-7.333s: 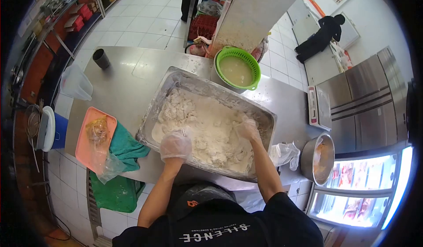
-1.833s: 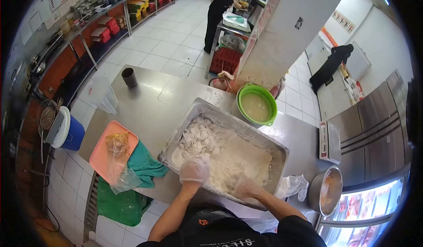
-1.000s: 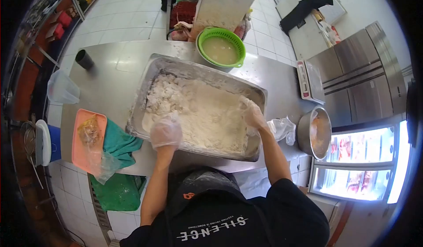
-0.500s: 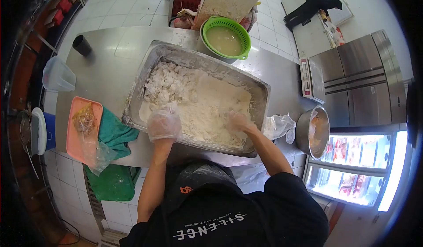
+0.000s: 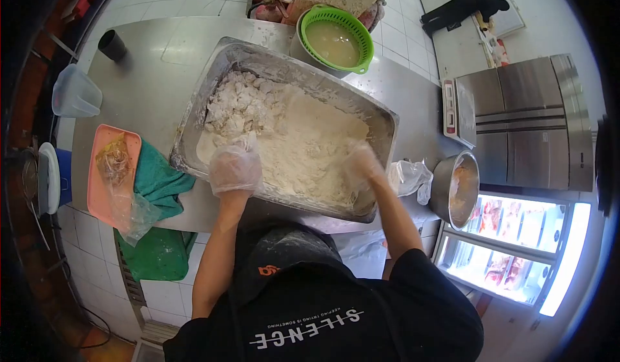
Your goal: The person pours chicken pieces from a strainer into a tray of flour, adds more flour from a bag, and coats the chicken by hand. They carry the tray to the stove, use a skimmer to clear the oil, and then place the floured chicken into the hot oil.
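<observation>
— Grip of the left hand (image 5: 236, 167), can you see how it is?
— Not surely. It wears a clear glove and is at the near rim of the tub (image 5: 382, 133), on the left part, but its fingers are not clear, so I cannot tell what they hold.
— And the right hand (image 5: 361, 164)?
— It is blurred, at the flour (image 5: 323, 126) in the right part of the tub. I cannot tell its grip either.
— How does the flour lie?
— Inside the tub: lumps (image 5: 240, 103) are gathered at the far left, finer flour at the middle and right.
— What is around the tub?
— Behind it, a green basket (image 5: 366, 42) with cloudy liquid. To its left, a cloth (image 5: 158, 181), then a pink tray (image 5: 98, 197). To its right, a plastic bag (image 5: 410, 178), then a steel bowl (image 5: 445, 191).
</observation>
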{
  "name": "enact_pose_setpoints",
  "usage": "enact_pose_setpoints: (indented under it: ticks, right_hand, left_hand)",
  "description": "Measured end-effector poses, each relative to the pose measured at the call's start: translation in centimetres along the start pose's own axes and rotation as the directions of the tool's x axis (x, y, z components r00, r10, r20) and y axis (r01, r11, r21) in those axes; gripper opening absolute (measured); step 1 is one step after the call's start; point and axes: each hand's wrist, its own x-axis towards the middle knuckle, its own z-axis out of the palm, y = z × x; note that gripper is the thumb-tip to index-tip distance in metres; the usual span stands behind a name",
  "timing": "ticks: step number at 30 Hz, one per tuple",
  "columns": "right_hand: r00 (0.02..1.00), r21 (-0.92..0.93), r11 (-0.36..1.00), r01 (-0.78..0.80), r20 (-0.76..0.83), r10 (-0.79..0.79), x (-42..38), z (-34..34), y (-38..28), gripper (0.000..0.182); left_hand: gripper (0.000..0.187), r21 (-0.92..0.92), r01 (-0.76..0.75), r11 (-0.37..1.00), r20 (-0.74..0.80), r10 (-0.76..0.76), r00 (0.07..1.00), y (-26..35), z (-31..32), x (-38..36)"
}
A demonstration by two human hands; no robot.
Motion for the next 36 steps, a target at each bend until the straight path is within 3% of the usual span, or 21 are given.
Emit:
enact_pose_setpoints:
  ticks: [2, 4, 5, 8, 9, 10, 11, 13, 15, 16, 19, 22, 25, 28, 31, 34, 36]
  right_hand:
    - [0.996, -0.037, 0.999, 0.010, -0.092, -0.013, -0.6, 5.3, 1.2, 0.018]
    - [0.990, 0.018, 0.998, 0.057, -0.129, -0.054, -0.6, 6.3, 2.4, 0.019]
    - [0.999, 0.130, 0.991, 0.039, -0.016, -0.037, -1.5, 2.5, 1.0, 0.019]
    - [0.979, 0.188, 0.976, 0.107, -0.192, -0.070, -0.4, -2.0, 0.1, 0.031]
    - [0.990, 0.573, 0.818, 0.040, -0.134, 0.045, -0.2, -5.3, -2.6, 0.038]
    - [0.994, 0.752, 0.659, -0.011, -0.065, 0.090, 0.0, -7.6, -4.4, 0.043]
    - [0.991, 0.885, 0.462, -0.068, 0.006, 0.135, 0.1, -9.9, -6.2, 0.049]
    - [0.989, 0.930, 0.345, -0.126, 0.090, 0.118, 0.6, -11.6, -7.3, 0.056]
    - [0.979, 0.597, 0.786, 0.161, -0.195, -0.052, 0.7, -8.1, -7.0, 0.048]
    - [0.938, 0.325, 0.902, 0.284, -0.287, -0.192, 0.7, -5.8, -6.5, 0.045]
    - [0.949, 0.133, 0.951, 0.281, -0.183, -0.255, 0.0, 0.7, -6.0, 0.039]
    - [0.995, 0.148, 0.984, 0.102, -0.008, -0.102, 0.9, -0.2, -5.8, 0.035]
    - [0.977, 0.335, 0.933, 0.131, -0.201, -0.065, 2.1, -5.3, -8.2, 0.028]
    - [0.954, 0.709, 0.679, 0.191, -0.296, 0.041, 2.6, -8.9, -11.2, 0.018]
    - [0.968, 0.223, 0.961, 0.165, -0.224, -0.114, 1.9, -0.8, -7.3, 0.023]
    - [0.960, 0.116, 0.967, 0.226, -0.193, -0.201, 0.6, 2.0, -7.0, 0.025]
    - [0.955, 0.344, 0.901, 0.265, -0.222, -0.196, 2.5, -1.6, -9.3, 0.027]
  left_hand:
    - [0.019, -0.049, -0.035, 0.998, -0.055, 0.033, 0.998, 0.2, -0.3, 0.0]
    - [0.020, -0.098, -0.119, 0.988, -0.156, 0.103, 0.982, 0.3, -0.5, 0.7]
    - [0.019, -0.081, -0.078, 0.994, -0.136, 0.067, 0.988, 0.1, -0.5, 0.7]
    - [0.018, -0.031, -0.002, 1.000, -0.034, 0.001, 0.999, 0.2, -0.3, 0.6]
    - [0.018, -0.013, 0.015, 1.000, 0.017, -0.015, 1.000, 0.3, -0.7, 0.5]
    - [0.019, 0.005, 0.033, 0.999, 0.066, -0.033, 0.997, 0.5, -0.8, 0.4]
    - [0.018, -0.021, 0.034, 0.999, 0.057, -0.033, 0.998, 0.6, -0.6, 0.3]
    - [0.018, -0.059, 0.043, 0.997, 0.028, -0.041, 0.999, 0.3, -0.5, 0.1]
    - [0.018, 0.012, 0.031, 0.999, 0.049, -0.032, 0.998, 0.0, 0.0, 0.3]
    - [0.018, 0.044, 0.032, 0.999, 0.056, -0.034, 0.998, 0.0, 0.2, 0.4]
    - [0.016, -0.239, -0.030, 0.971, -0.070, 0.014, 0.997, -0.3, 0.1, 0.1]
    - [0.016, -0.093, -0.050, 0.994, -0.087, 0.041, 0.995, 0.4, -1.0, 0.6]
    - [0.016, -0.083, -0.065, 0.994, -0.068, 0.059, 0.996, 0.1, -0.5, 0.6]
    - [0.016, -0.018, -0.109, 0.994, -0.079, 0.107, 0.991, 0.1, -0.4, 0.5]
    - [0.015, -0.075, -0.093, 0.993, -0.089, 0.087, 0.992, 0.5, -1.1, 0.5]
    - [0.015, -0.007, -0.031, 1.000, -0.076, 0.030, 0.997, -0.2, 0.5, 0.7]
    - [0.015, 0.040, 0.023, 0.999, -0.081, -0.019, 0.997, 0.2, -0.5, 1.0]
